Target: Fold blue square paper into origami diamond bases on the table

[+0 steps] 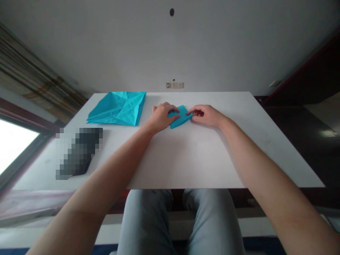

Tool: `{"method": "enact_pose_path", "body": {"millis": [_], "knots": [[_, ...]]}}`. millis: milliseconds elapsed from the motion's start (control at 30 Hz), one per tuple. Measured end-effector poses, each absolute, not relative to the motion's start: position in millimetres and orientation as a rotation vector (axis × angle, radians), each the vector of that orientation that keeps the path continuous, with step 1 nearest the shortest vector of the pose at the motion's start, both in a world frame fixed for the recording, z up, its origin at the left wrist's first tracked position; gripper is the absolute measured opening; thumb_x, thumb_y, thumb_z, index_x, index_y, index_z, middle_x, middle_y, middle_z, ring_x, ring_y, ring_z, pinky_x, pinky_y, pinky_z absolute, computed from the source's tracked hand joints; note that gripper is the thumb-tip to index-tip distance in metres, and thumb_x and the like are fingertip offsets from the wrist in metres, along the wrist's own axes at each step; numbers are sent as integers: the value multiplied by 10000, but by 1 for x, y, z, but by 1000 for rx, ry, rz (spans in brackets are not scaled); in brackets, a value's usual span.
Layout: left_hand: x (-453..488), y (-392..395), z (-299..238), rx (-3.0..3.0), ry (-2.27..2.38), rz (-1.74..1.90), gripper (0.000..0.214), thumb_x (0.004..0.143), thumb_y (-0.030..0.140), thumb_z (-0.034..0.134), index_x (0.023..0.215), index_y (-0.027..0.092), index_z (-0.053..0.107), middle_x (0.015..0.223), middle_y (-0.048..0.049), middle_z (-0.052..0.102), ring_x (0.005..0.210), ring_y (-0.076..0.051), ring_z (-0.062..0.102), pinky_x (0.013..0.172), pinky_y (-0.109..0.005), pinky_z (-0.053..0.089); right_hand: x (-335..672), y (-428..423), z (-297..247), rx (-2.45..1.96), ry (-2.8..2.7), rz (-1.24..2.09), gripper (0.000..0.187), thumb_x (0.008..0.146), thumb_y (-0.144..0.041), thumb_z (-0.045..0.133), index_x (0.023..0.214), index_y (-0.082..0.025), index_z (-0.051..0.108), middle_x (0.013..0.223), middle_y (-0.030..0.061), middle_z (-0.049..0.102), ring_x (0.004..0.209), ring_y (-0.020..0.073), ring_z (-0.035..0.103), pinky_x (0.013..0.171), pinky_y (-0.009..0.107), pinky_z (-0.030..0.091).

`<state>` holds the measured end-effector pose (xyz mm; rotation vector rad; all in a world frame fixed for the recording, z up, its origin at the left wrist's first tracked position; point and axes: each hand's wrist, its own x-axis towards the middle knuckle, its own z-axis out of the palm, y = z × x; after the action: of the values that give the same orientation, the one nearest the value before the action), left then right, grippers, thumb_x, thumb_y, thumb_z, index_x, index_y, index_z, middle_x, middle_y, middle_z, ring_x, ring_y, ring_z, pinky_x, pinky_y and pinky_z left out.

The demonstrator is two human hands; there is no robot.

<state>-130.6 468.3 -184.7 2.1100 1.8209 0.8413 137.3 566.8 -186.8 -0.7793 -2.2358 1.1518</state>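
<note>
Turquoise folded paper (182, 117), turquoise sheet (117, 108) webbed with paler crease lines, white table (202, 163), pale blue-grey trousers (145, 221)

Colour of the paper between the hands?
The folded paper is plain bright turquoise, best seen in the head view.

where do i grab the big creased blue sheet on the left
Probably the sheet's near right corner, coming from the right, where your left hand is closest. The sheet lies flat on the table, so a pinch at that pointed corner should lift it more easily than pressing on its creased middle.
</note>
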Motion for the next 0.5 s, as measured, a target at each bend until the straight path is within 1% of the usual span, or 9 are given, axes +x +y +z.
{"method": "enact_pose_path", "body": {"millis": [100, 167, 333, 500], "knots": [[-132, 470, -186, 2117, 1812, 852, 256, 1030, 382, 847, 1254, 296, 935, 1322, -143, 874, 1272, -417, 768, 1179, -624, 475, 138, 569, -187, -752, -2221, 1162, 272, 781, -314, 892, 1044, -258, 932, 861, 25, 760, 802, 221, 634, 753, 369, 487], [-133, 470, -187, 2119, 1808, 852, 259, 1026, 374, 844, 1256, 295, 936, 1333, -146, 876, 1284, -422, 767, 1185, -637, 476, 138, 570, -187, -742, -2201, 1161, 295, 775, -322, 900, 1061, -258, 933, 882, 30, 772, 796, 217, 632, 760, 370, 496], [-133, 471, -189, 2115, 1782, 877, 258, 1021, 383, 840, 1249, 308, 935, 1327, -136, 884, 1267, -407, 767, 1215, -655, 460, 138, 570, -188, -736, -2170, 1153, 336, 793, -330, 882, 1117, -252, 928, 963, 32, 786, 721, 170, 558, 686, 340, 443], [-133, 472, -191, 2121, 1799, 856, 289, 1024, 373, 825, 1282, 302, 932, 1322, -141, 873, 1263, -394, 760, 1227, -645, 455, 137, 568, -189, -749, -2179, 1131, 375, 806, -255, 806, 1166, -275, 906, 1060, 34, 830, 715, 159, 553, 675, 329, 426]]}}
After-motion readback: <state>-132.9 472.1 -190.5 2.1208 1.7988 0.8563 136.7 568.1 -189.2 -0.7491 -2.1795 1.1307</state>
